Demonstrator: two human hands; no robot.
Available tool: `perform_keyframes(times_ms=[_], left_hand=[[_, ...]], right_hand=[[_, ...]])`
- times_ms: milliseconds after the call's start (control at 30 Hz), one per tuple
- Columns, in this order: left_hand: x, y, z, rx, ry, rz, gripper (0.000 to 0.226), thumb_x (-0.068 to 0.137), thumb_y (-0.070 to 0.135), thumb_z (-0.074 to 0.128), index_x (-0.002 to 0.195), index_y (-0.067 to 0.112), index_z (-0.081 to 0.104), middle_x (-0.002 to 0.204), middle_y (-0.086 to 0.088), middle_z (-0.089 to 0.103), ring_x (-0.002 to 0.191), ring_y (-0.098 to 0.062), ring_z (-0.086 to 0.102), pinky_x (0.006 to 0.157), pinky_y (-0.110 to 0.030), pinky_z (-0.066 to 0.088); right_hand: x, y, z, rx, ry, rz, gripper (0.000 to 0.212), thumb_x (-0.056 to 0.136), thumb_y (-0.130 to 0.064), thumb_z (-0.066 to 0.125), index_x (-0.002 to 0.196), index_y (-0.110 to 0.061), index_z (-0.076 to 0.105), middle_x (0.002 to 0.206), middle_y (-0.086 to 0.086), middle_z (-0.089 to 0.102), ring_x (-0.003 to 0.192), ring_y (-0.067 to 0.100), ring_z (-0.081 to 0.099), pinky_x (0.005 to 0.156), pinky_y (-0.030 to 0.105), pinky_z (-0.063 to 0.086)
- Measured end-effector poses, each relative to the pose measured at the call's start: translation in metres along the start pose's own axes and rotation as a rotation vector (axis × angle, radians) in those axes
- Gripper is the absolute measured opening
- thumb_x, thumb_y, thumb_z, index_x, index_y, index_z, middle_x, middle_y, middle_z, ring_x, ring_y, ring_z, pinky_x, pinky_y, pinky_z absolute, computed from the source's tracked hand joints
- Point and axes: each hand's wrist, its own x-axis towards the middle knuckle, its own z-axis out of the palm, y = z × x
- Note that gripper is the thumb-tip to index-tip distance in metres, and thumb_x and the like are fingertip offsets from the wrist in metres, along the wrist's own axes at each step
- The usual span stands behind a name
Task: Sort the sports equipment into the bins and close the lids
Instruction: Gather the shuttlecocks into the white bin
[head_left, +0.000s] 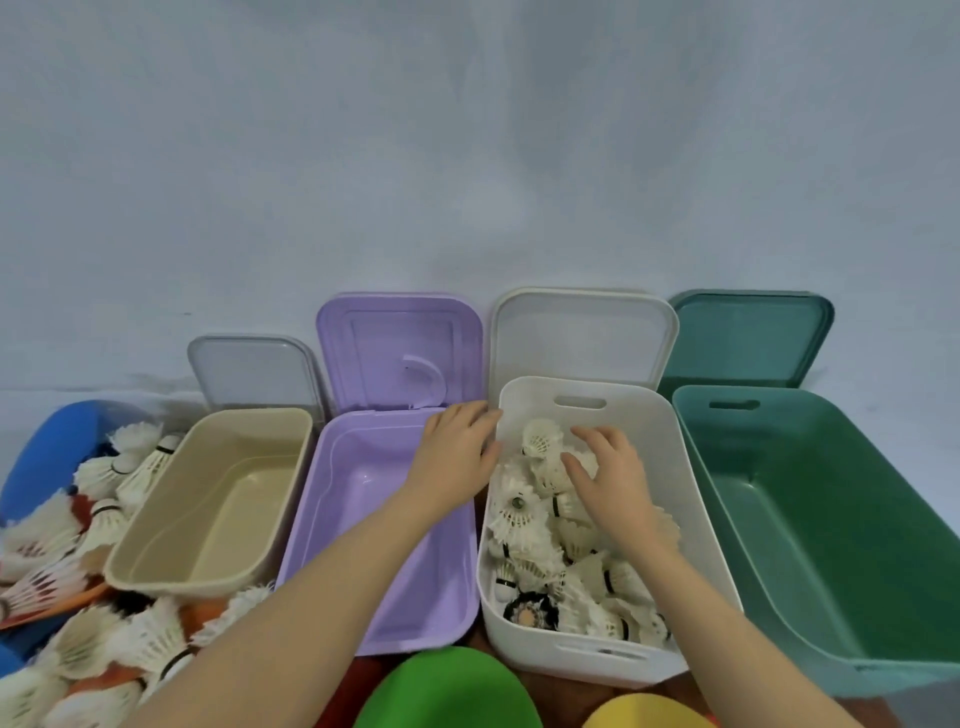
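Four open bins stand in a row: beige, purple, white and green. The white bin holds several white shuttlecocks piled together. My right hand lies palm down on that pile with its fingers spread. My left hand reaches across the purple bin, its fingertips loosely bent at the white bin's left rim, and nothing shows in it. More shuttlecocks lie heaped at the left, beside and in front of the beige bin.
Four lids lean on the wall behind the bins: clear, purple, white and green. A blue object sits at far left. Green and yellow rounded objects lie at the bottom edge.
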Motion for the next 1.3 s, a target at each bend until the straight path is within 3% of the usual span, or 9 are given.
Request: perform_keyframes(times_ms=[133, 200, 300, 500, 633, 900, 1067, 1300], left_hand=[[-0.031, -0.012, -0.028, 0.051, 0.068, 0.052, 0.047, 0.082, 0.034, 0.036, 0.110, 0.011, 0.066, 0.110, -0.008, 0.066, 0.098, -0.028, 0.063, 0.083, -0.041, 0.047], [-0.050, -0.021, -0.041, 0.079, 0.077, 0.061, 0.047, 0.082, 0.034, 0.036, 0.111, 0.011, 0.066, 0.111, -0.007, 0.066, 0.100, -0.026, 0.063, 0.084, -0.041, 0.047], [-0.082, -0.034, -0.058, 0.105, 0.109, 0.061, 0.046, 0.082, 0.035, 0.038, 0.110, 0.013, 0.067, 0.109, -0.005, 0.067, 0.098, -0.024, 0.065, 0.084, -0.037, 0.047], [-0.156, -0.072, -0.090, 0.109, 0.155, 0.040, 0.043, 0.080, 0.035, 0.041, 0.108, 0.015, 0.067, 0.105, -0.004, 0.067, 0.094, -0.023, 0.064, 0.081, -0.031, 0.031], [-0.212, -0.106, -0.105, 0.064, 0.103, -0.033, 0.042, 0.080, 0.034, 0.041, 0.106, 0.014, 0.067, 0.105, -0.005, 0.066, 0.095, -0.027, 0.062, 0.081, -0.038, 0.043], [-0.324, -0.164, -0.114, 0.055, -0.024, -0.213, 0.056, 0.081, 0.045, 0.026, 0.118, 0.022, 0.061, 0.122, 0.002, 0.057, 0.117, -0.024, 0.047, 0.093, -0.039, 0.029], [-0.368, -0.196, -0.113, 0.072, -0.096, -0.309, 0.050, 0.088, 0.045, 0.033, 0.130, 0.025, 0.051, 0.137, 0.004, 0.045, 0.128, -0.019, 0.035, 0.101, -0.036, 0.021], [-0.387, -0.219, -0.109, 0.077, -0.163, -0.359, 0.054, 0.094, 0.042, 0.042, 0.144, 0.026, 0.029, 0.149, 0.007, 0.028, 0.136, -0.016, 0.023, 0.107, -0.036, 0.015]], right_hand=[[-0.026, -0.027, -0.002, 0.010, 0.024, -0.138, 0.033, 0.087, -0.021, 0.062, 0.119, -0.014, 0.061, 0.111, 0.006, 0.058, 0.103, 0.022, 0.055, 0.088, 0.027, 0.037], [-0.042, -0.043, -0.001, 0.003, 0.028, -0.202, 0.030, 0.086, -0.018, 0.064, 0.116, -0.012, 0.063, 0.106, 0.007, 0.060, 0.100, 0.023, 0.056, 0.085, 0.025, 0.038], [-0.067, -0.069, 0.002, 0.028, 0.005, -0.260, 0.029, 0.086, -0.016, 0.062, 0.114, -0.010, 0.064, 0.104, 0.007, 0.061, 0.097, 0.026, 0.058, 0.086, 0.034, 0.044], [-0.119, -0.128, 0.019, 0.135, -0.036, -0.278, 0.033, 0.085, -0.026, 0.055, 0.113, -0.010, 0.064, 0.098, 0.001, 0.059, 0.086, 0.015, 0.056, 0.079, 0.030, 0.045], [-0.157, -0.163, 0.051, 0.179, -0.096, -0.288, 0.035, 0.084, -0.030, 0.054, 0.112, -0.012, 0.063, 0.097, -0.003, 0.058, 0.086, 0.011, 0.056, 0.081, 0.028, 0.046], [-0.231, -0.212, 0.120, 0.135, -0.244, -0.285, 0.033, 0.081, -0.037, 0.058, 0.106, -0.018, 0.067, 0.094, -0.002, 0.064, 0.091, 0.020, 0.059, 0.082, 0.043, 0.046], [-0.258, -0.244, 0.159, 0.011, -0.358, -0.260, 0.029, 0.087, -0.037, 0.058, 0.116, -0.035, 0.059, 0.111, -0.014, 0.060, 0.106, 0.008, 0.050, 0.087, 0.030, 0.024], [-0.259, -0.270, 0.194, -0.097, -0.457, -0.202, 0.029, 0.090, -0.026, 0.051, 0.117, -0.029, 0.059, 0.118, -0.013, 0.057, 0.110, 0.010, 0.049, 0.099, 0.038, 0.021]])
